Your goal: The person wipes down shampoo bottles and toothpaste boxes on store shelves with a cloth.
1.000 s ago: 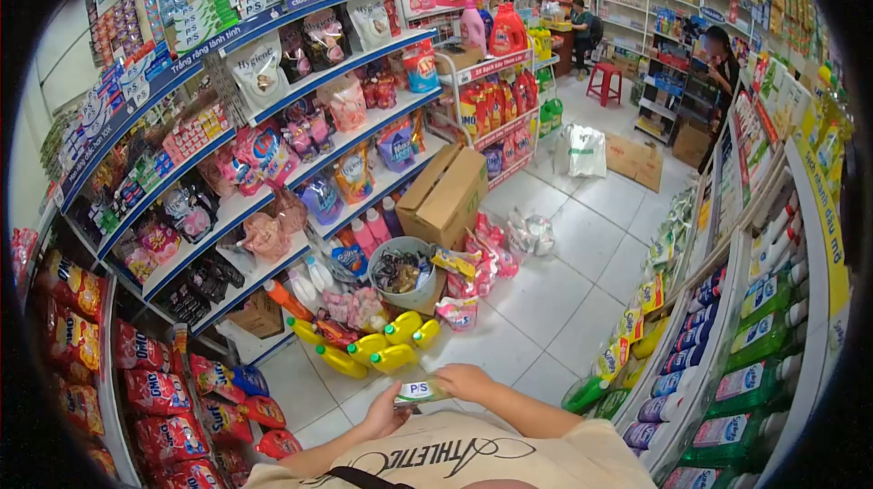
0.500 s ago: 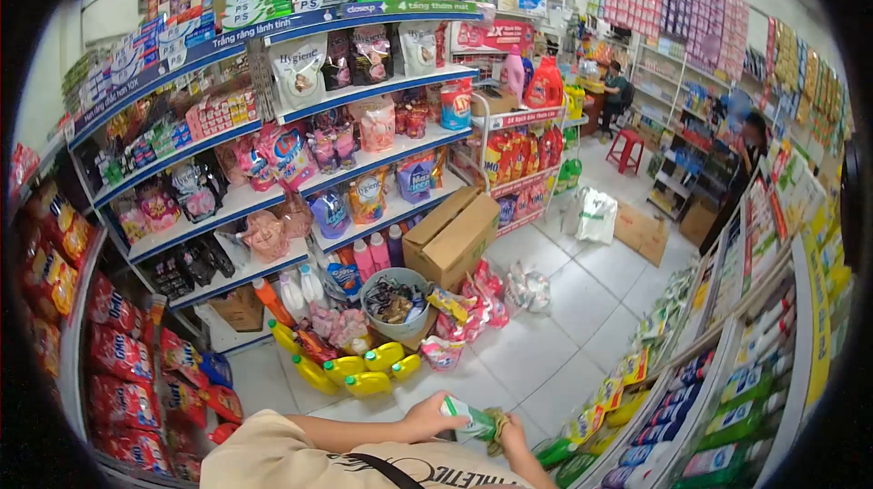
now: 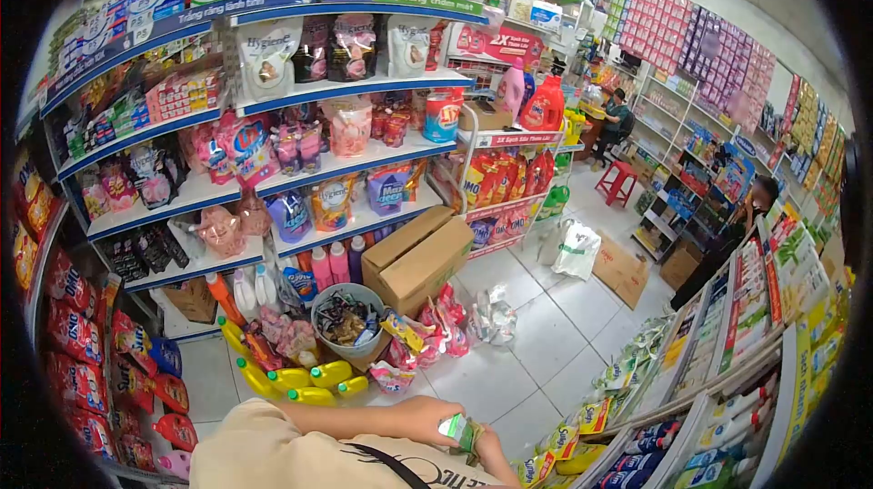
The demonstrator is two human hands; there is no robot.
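Observation:
Low in front of my chest, my left hand [image 3: 426,418] is closed around a green and white bottle [image 3: 452,429], with its white end toward me. My right hand [image 3: 493,454] is at the bottle's other end, its fingers bent around a crumpled olive cloth [image 3: 476,440] pressed against the bottle. Much of the bottle is hidden by the hands. Yellow bottles [image 3: 311,396] stand on the floor to the left of my hands. To the right, yellow Sunlight packs [image 3: 564,442] line a low shelf.
A grey bucket [image 3: 318,330] of small packets stands beside a cardboard box [image 3: 418,257]. Pink bags [image 3: 446,321] lie on the tiled floor [image 3: 527,343]. Stocked shelves [image 3: 364,157] rise ahead. A person [image 3: 727,234] stands at right; another person [image 3: 618,111] sits farther back, near a red stool [image 3: 617,181].
The view has shifted a little to the right. The bottle has turned in my hands, its white end now facing up more, and my hands are closer together.

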